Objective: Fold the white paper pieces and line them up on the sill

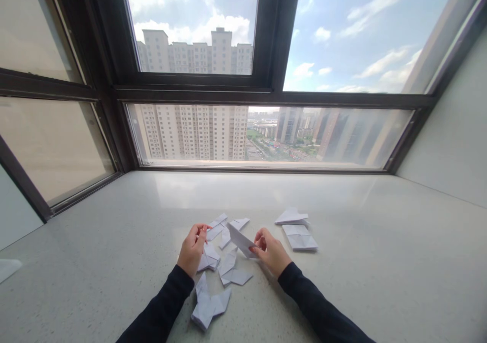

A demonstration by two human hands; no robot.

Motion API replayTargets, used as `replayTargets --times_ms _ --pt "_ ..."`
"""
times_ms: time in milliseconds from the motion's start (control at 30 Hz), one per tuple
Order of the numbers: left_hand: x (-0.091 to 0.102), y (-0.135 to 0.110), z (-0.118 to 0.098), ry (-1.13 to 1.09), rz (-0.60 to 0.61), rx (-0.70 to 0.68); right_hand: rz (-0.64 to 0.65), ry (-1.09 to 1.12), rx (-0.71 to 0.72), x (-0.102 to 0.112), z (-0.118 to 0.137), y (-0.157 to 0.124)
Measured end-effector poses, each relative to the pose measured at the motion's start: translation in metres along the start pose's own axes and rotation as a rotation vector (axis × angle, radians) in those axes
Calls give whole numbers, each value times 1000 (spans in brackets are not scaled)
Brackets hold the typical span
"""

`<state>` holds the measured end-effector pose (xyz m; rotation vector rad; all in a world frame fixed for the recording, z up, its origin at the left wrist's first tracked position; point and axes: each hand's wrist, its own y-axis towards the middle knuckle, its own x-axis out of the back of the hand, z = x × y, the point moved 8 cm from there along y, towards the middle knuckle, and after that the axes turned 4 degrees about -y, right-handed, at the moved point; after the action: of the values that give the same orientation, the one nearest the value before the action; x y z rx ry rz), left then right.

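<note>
My right hand [271, 250] pinches a folded white paper piece [241, 240] and holds it a little above the pale stone sill [114, 262]. My left hand [192, 248] is curled with its fingertips together beside another folded paper piece [215, 228], touching its edge. Several more folded white paper pieces lie between and below my hands, such as one [233, 271] near the middle and one [207, 307] close to my left sleeve. Both arms wear black sleeves.
To the right lie a folded paper shape [291, 216] and a flat folded square [300, 238]. A dark-framed window [266, 98] runs along the back of the sill, with tall buildings outside. A white wall [452, 130] closes the right side.
</note>
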<state>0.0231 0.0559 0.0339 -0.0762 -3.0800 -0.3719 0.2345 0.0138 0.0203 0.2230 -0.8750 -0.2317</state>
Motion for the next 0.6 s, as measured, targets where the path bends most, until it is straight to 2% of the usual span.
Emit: replayTargets --times_ms 100,200,367,433,533,600 --pt "2 1 -2 82 3 -38 -91 188 21 9 3 0" --pt "-6 -2 -3 238 79 -101 -158 296 40 17 4 0" --pt "-41 -18 -6 697 358 -426 -227 379 27 18 -3 1" --pt "-53 -26 -1 888 462 -505 -238 403 16 16 -7 1" --pt "-61 -32 6 1064 532 -531 -249 429 -3 14 -11 2" --pt "-62 -33 7 1089 535 -522 -259 447 -14 14 -13 2"
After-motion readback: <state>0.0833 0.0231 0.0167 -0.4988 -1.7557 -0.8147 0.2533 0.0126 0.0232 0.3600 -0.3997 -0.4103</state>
